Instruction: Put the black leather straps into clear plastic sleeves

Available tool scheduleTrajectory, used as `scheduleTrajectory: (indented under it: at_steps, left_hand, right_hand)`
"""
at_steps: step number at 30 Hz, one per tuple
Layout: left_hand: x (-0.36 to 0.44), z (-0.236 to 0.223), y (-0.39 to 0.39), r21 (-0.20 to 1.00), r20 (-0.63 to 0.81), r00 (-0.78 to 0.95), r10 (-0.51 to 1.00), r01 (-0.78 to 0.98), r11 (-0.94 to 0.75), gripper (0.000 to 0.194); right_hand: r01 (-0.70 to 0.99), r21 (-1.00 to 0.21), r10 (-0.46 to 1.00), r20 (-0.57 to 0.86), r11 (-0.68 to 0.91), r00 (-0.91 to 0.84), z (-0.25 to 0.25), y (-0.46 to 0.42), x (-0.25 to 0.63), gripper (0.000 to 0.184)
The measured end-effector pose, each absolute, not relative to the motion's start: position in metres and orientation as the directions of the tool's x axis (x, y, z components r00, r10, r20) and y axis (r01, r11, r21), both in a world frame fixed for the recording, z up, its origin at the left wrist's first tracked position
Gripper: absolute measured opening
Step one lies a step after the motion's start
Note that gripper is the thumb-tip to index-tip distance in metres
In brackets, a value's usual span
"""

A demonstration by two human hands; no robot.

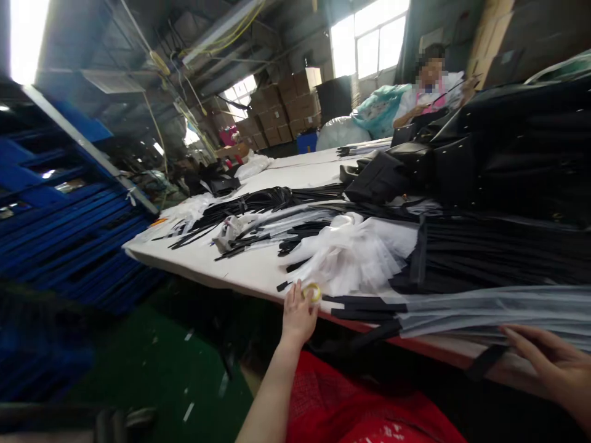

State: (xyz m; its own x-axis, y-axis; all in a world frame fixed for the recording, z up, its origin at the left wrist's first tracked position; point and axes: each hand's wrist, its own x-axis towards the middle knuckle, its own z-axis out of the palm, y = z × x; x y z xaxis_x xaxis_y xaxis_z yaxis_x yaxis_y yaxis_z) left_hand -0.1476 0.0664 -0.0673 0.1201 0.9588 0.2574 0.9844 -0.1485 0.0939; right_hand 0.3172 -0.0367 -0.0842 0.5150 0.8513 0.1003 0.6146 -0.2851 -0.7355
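Observation:
My left hand (299, 315) is at the table's near edge, its fingers closed on a small roll of yellowish tape (316, 294). Just beyond it lies a fanned pile of thin white sheets (353, 258). At the lower right, my right hand (549, 363) has its thumb and fingers brought together at a black strip (487, 362), whose end hangs over the table edge; part of this grip is hidden. Long strips in translucent wrapping (480, 311) lie beside that hand, with black strip ends (364, 306) poking out on the left.
More black strips (268, 200) lie along the white table (249, 271). Black bags (508, 141) are heaped at the right. A co-worker (429, 92) is across the table. Blue racks (60, 227) stand left, and cartons (290, 101) are stacked behind. Scraps dot the green floor (161, 369).

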Motion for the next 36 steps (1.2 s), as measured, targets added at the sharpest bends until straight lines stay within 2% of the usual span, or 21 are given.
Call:
scheduleTrajectory:
  at_steps: [3, 7, 11, 14, 17, 20, 23, 27, 29, 32, 34, 36]
  left_hand:
    - [-0.148, -0.070, 0.068, 0.076, 0.281, 0.144, 0.949, 0.982, -0.172, 0.034]
    - [-0.131, -0.052, 0.085, 0.077, 0.427, 0.200, 0.882, 0.964, -0.256, 0.033]
    - [-0.076, -0.017, 0.119, 0.075, 0.492, 0.390, 0.778, 0.871, -0.485, 0.033]
    - [-0.028, 0.004, 0.142, 0.011, 0.384, 0.578, 0.720, 0.777, -0.629, 0.028]
    - [0.004, 0.010, 0.151, -0.101, 0.171, 0.786, 0.594, 0.613, -0.783, 0.026]
    - [0.013, 0.002, 0.147, -0.139, 0.025, 0.879, 0.476, 0.475, -0.869, 0.033]
    - [0.012, -0.016, 0.141, -0.121, -0.005, 0.900, 0.435, 0.431, -0.894, 0.039]
    - [0.012, -0.036, 0.137, -0.094, 0.019, 0.897, 0.441, 0.441, -0.893, 0.022]
    - [0.011, -0.036, 0.136, -0.032, 0.110, 0.866, 0.488, 0.494, -0.869, 0.019]
    - [0.006, -0.017, 0.133, 0.190, 0.367, 0.703, 0.610, 0.585, -0.788, 0.012]
    - [-0.002, 0.004, 0.130, 0.364, 0.516, 0.531, 0.672, 0.575, -0.733, 0.011]
    - [-0.013, 0.024, 0.125, 0.519, 0.590, 0.348, 0.729, 0.528, -0.672, 0.011]
  right_hand:
    - [0.493, -0.813, 0.873, -0.037, -0.309, 0.487, -0.067, -0.034, 0.312, 0.053]
    - [0.468, -0.826, 0.860, -0.038, -0.314, 0.509, -0.067, -0.044, 0.312, 0.051]
    - [0.444, -0.852, 0.870, -0.027, -0.278, 0.493, -0.075, -0.052, 0.307, 0.049]
    - [0.408, -0.887, 0.889, -0.006, -0.217, 0.459, -0.077, -0.057, 0.300, 0.047]
    - [0.384, -0.902, 0.896, -0.006, -0.197, 0.445, -0.081, -0.065, 0.297, 0.044]
    - [0.383, -0.901, 0.886, -0.006, -0.206, 0.464, -0.088, -0.076, 0.298, 0.043]
    - [0.405, -0.888, 0.875, 0.007, -0.216, 0.483, -0.095, -0.083, 0.298, 0.044]
    - [0.381, -0.910, 0.891, 0.028, -0.166, 0.453, -0.093, -0.078, 0.291, 0.044]
    - [0.372, -0.921, 0.910, 0.049, -0.118, 0.411, -0.084, -0.068, 0.284, 0.043]
    - [0.428, -0.904, 0.939, 0.136, -0.013, 0.316, -0.063, -0.044, 0.264, 0.041]
    - [0.486, -0.869, 0.964, 0.203, 0.097, 0.171, -0.048, -0.020, 0.244, 0.036]
    - [0.533, -0.814, 0.968, 0.247, 0.233, -0.045, -0.036, 0.009, 0.217, 0.032]
